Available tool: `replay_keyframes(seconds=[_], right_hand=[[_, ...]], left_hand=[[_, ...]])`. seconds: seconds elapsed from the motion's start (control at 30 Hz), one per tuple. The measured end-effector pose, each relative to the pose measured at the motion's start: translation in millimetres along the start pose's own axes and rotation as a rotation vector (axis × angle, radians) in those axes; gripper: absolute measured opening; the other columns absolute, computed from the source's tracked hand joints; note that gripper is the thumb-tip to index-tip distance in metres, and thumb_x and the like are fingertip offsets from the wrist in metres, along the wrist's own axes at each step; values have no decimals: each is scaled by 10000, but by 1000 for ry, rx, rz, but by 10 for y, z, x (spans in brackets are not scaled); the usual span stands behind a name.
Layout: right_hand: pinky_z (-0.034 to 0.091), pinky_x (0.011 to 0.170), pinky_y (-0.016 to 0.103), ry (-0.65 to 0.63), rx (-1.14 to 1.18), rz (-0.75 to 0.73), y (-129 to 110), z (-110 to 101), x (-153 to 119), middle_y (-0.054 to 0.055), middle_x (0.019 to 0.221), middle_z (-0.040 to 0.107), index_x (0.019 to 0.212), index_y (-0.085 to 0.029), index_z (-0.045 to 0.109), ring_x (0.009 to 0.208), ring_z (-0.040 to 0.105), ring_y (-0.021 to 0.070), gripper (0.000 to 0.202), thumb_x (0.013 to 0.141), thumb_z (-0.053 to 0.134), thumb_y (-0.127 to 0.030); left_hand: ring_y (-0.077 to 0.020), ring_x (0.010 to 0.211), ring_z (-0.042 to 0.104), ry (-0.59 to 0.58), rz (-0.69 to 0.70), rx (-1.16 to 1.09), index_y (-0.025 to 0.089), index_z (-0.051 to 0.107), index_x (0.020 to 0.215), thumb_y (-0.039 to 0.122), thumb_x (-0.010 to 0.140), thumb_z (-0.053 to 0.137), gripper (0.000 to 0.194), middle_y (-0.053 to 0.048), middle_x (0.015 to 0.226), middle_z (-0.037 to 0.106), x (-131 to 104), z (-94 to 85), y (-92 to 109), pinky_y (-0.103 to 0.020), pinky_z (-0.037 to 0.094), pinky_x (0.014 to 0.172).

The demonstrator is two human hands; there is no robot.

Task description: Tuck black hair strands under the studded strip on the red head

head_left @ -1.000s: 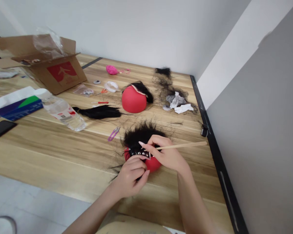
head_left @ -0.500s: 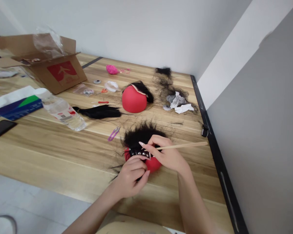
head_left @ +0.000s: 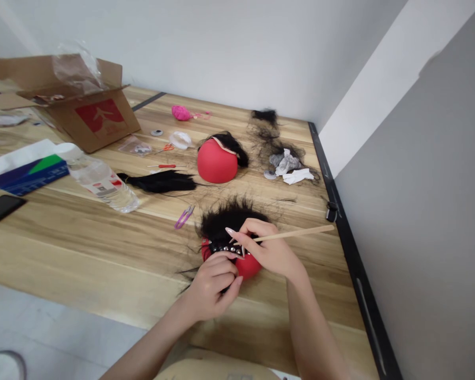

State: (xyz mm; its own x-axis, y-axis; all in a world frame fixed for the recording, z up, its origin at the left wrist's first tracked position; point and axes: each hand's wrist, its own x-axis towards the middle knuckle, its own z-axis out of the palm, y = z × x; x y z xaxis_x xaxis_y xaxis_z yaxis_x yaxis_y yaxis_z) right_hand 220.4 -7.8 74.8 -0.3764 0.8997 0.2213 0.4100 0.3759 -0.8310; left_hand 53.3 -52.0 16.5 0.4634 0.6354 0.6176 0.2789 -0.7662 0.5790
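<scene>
My right hand (head_left: 271, 248) pinches a slim wooden stick (head_left: 301, 232), its tip too small to make out. That tip points at a black band with shiny round-headed pins on a red dome-shaped form (head_left: 250, 268). Black hair (head_left: 229, 219) stands up along the far side of this form. My left hand (head_left: 216, 285) is closed at the near edge, its fingertips against the band. Dark strands run into its curled fingers, and some stick out to its left. Part of the form is covered by both hands.
Beyond my hands sits a second red dome (head_left: 217, 163) with black hair. To the left are purple thread snips (head_left: 184, 217), a black hair bundle (head_left: 162, 181), a water bottle (head_left: 103, 182) and a cardboard box (head_left: 91, 119). Crumpled tissue (head_left: 287, 162) lies right, near the wall.
Both hands stay almost where they were. The outer end of the wooden stick has shifted slightly left and up.
</scene>
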Motion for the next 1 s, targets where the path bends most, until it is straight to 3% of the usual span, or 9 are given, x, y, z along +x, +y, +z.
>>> replay_keyframes(seconds=[0.4, 0.57, 0.63, 0.73, 0.87, 1.0], right_hand=[[410, 529, 217, 88, 127, 120, 90, 93, 18, -27, 568, 533, 639, -178, 546, 536, 522, 104, 391, 930, 487, -433], [414, 449, 204, 117, 251, 209, 132, 116, 16, -17, 564, 579, 657, -179, 577, 470, 546, 101, 406, 902, 505, -494], [417, 434, 202, 135, 311, 239, 130, 117, 23, -21, 539, 564, 632, -180, 559, 453, 553, 102, 420, 880, 529, -517], [428, 445, 209, 144, 362, 257, 127, 107, 33, -24, 517, 539, 621, -182, 551, 456, 559, 109, 438, 869, 533, -543], [446, 493, 234, 147, 389, 247, 133, 91, 28, -10, 539, 547, 645, -183, 578, 481, 556, 115, 478, 900, 456, -568], [441, 504, 245, 178, 399, 232, 134, 82, 22, -3, 530, 550, 634, -186, 582, 487, 550, 119, 519, 911, 409, -589]], left_hand=[[-115, 661, 543, -5, -63, -110, 162, 530, 639, 83, 875, 467, 257, 3, 630, 559, 29, -52, 44, -349, 514, 883], [-125, 702, 538, 32, -229, -212, 161, 471, 606, 159, 953, 361, 364, -28, 682, 544, 86, -188, 117, -256, 468, 678], [-117, 679, 512, 65, -266, -160, 163, 461, 631, 187, 971, 328, 366, -31, 714, 536, 110, -251, 127, -241, 429, 618], [-131, 721, 502, 75, -237, -2, 166, 477, 690, 225, 982, 317, 338, -43, 789, 538, 143, -325, 109, -253, 425, 651], [-157, 793, 500, -6, -79, 290, 161, 525, 727, 287, 981, 368, 324, -60, 890, 554, 181, -357, 42, -283, 404, 712], [-147, 706, 467, -118, 50, 556, 162, 540, 701, 278, 970, 417, 317, -44, 857, 578, 215, -323, -33, -284, 336, 667]])
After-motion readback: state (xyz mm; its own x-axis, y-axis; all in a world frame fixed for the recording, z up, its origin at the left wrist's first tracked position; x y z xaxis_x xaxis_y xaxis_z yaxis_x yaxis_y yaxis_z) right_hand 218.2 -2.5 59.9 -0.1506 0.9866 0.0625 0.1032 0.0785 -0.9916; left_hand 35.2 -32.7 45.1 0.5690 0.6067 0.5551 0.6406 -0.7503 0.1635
